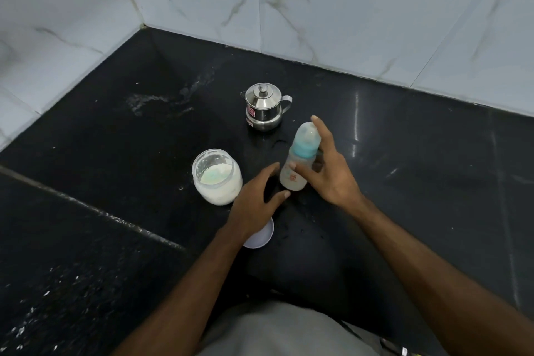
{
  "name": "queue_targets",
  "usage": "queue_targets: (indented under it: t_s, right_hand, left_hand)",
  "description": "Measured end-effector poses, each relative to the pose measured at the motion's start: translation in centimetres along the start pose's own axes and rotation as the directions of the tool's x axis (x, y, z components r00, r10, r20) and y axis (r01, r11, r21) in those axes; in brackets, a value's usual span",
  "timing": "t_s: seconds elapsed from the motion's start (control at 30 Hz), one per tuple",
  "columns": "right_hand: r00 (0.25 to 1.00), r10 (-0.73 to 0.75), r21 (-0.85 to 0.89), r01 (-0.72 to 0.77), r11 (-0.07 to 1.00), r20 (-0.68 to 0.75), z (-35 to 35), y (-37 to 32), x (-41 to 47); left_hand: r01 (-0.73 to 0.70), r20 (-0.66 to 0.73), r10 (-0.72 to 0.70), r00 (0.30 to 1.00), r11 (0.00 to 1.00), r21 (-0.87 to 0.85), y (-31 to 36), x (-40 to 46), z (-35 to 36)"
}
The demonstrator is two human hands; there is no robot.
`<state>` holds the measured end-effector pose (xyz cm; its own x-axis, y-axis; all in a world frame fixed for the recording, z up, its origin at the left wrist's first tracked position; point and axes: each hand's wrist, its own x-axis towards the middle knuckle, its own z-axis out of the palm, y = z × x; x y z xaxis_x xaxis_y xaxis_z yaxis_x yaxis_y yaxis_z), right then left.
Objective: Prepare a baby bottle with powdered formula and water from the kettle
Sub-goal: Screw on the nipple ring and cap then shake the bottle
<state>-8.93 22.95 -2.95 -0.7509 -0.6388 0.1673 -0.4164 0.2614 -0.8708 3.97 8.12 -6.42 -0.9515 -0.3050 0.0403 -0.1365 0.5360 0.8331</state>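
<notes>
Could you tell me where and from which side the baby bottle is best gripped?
Probably round the clear body of the baby bottle, below its teal collar, coming from the right: it stands upright, the right hand is already beside it, and the open powder jar crowds the left.

Black stone surface [404, 167] carries steel kettle [264, 107], open powder jar [217, 176], upright baby bottle [299, 159], white lid [261, 235].
</notes>
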Motion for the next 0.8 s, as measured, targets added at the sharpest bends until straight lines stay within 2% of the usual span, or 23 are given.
queue_targets:
  t_s: [0.17,0.27,0.37,0.47,0.53,0.6,0.63,0.67,0.73,0.8]
  right_hand:
    - [0.994,0.108,0.199,-0.107,0.974,0.007,-1.7,-0.7,-1.6]
    - [0.984,0.172,0.390,-0.139,0.910,-0.050,-2.4,-1.8,-2.0]
    - [0.965,0.209,0.567,-0.083,0.819,-0.161,-2.5,-2.9,-1.9]
    - [0.944,0.254,0.634,-0.066,0.771,-0.210,-1.6,-3.8,-2.4]
    - [0.963,0.247,0.624,-0.127,0.771,-0.110,-0.8,-3.9,-3.3]
    - [0.976,0.206,0.553,-0.208,0.807,0.066,-0.7,-4.0,-3.8]
    - [0.976,0.184,0.523,-0.219,0.824,0.118,-0.9,-4.2,-3.8]
    - [0.979,0.170,0.518,-0.203,0.831,0.110,-1.2,-4.4,-3.6]
    - [0.979,0.200,0.588,-0.137,0.797,-0.043,-1.8,-5.0,-2.8]
    - [0.937,0.283,0.685,-0.067,0.725,-0.207,-1.7,-5.2,-2.2]
  left_hand:
    - [-0.017,-0.022,0.017,1.000,1.000,0.017,-0.9,-2.4,-1.0]
    - [-0.007,-0.053,0.007,0.999,1.000,0.003,-1.3,-3.5,-1.1]
    - [0.007,-0.073,-0.008,0.997,1.000,-0.015,-1.7,-4.2,-1.0]
    - [-0.001,-0.083,-0.001,0.997,1.000,-0.024,-2.0,-4.6,-0.8]
    - [-0.015,-0.071,0.012,0.997,0.999,-0.038,-2.1,-4.6,-0.9]
    - [-0.029,-0.057,0.026,0.998,0.998,-0.054,-2.3,-4.5,-1.0]
    - [-0.032,-0.053,0.029,0.998,0.998,-0.053,-2.4,-4.5,-1.0]
    - [-0.032,-0.053,0.029,0.998,0.998,-0.049,-2.5,-4.5,-1.0]
    - [-0.027,-0.064,0.024,0.998,0.999,-0.045,-2.6,-4.7,-0.9]
    - [-0.022,-0.075,0.018,0.997,0.999,-0.048,-2.6,-4.7,-0.8]
